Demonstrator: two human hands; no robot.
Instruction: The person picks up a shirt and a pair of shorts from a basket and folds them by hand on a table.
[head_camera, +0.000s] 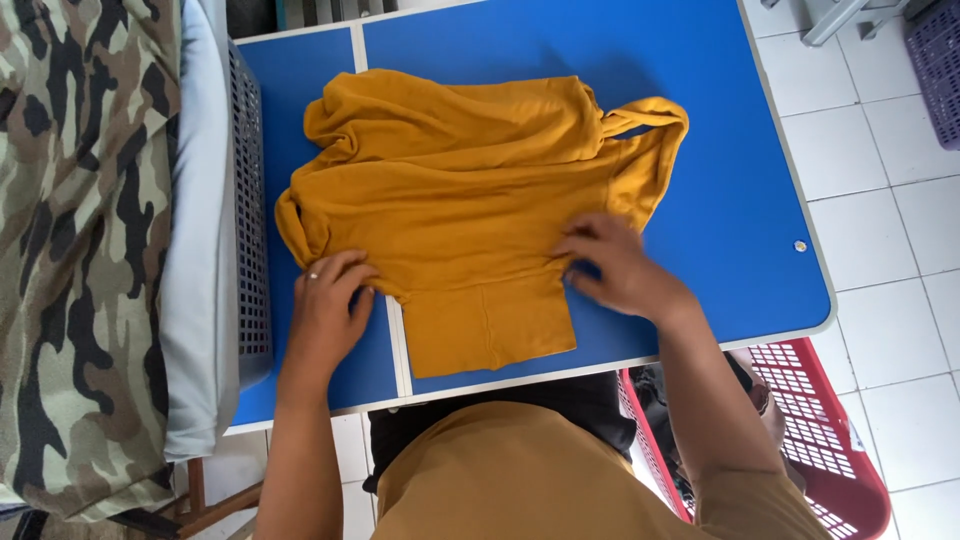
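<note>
A mustard-yellow garment (460, 190) lies spread on the blue table (730, 180), with folds bunched at its far edge and a flap hanging toward the near edge. My left hand (328, 310) rests on the table with its fingertips on the garment's near left edge; a ring shows on one finger. Resting on the garment's near right edge is my right hand (612, 265), fingers curled and pinching the cloth.
A grey perforated basket (250, 200) stands at the table's left, draped with pale blue and camouflage fabric (70, 250). A red plastic laundry basket (830, 420) sits on the white tiled floor at lower right. A purple crate (935, 60) is at top right.
</note>
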